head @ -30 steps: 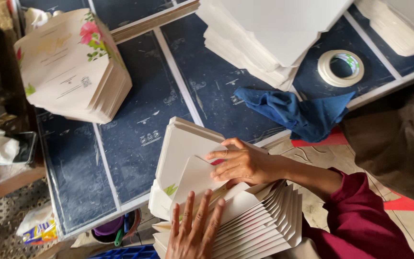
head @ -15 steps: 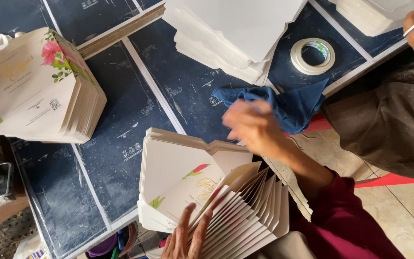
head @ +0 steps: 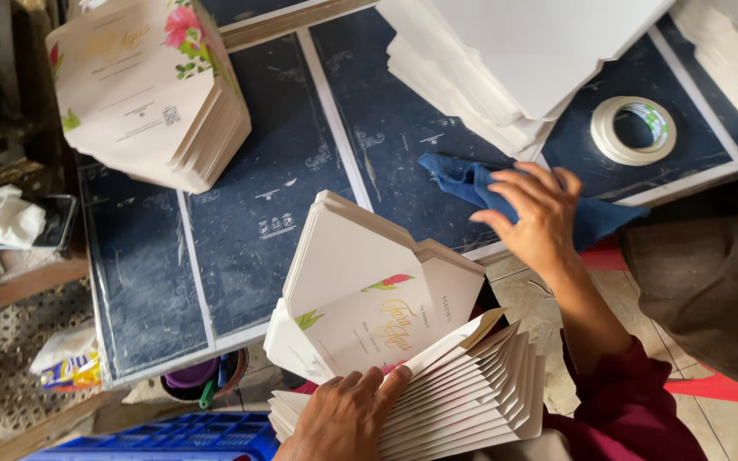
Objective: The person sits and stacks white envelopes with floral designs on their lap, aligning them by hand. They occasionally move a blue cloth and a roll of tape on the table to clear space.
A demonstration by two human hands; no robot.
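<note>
The left hand (head: 343,418) lies flat on a fanned stack of folded cards (head: 437,401) at the bottom of the view, near the edge of the dark blue table (head: 249,222). Its fingers (head: 386,384) are stretched out and a little apart, pressing down and not gripping. This pressure seems to keep the fan from sliding, because the cards are stepped one behind the other so that each edge can be reached. The top card (head: 369,290) stands open, with a flower print and gold writing, and its flap is lifted toward the table.

The right hand (head: 540,218) is over a blue cloth (head: 480,183) which lies crumpled on the table just beside the cards. The fingers are spread and bent, the tips touching or almost touching the cloth; they are not closed on it.

A roll of tape (head: 634,130) lies to the right of the cloth. White stacks of sheets (head: 506,77) sit behind, and 1 stack of finished printed cards (head: 147,94) is well apart at the far left.
</note>
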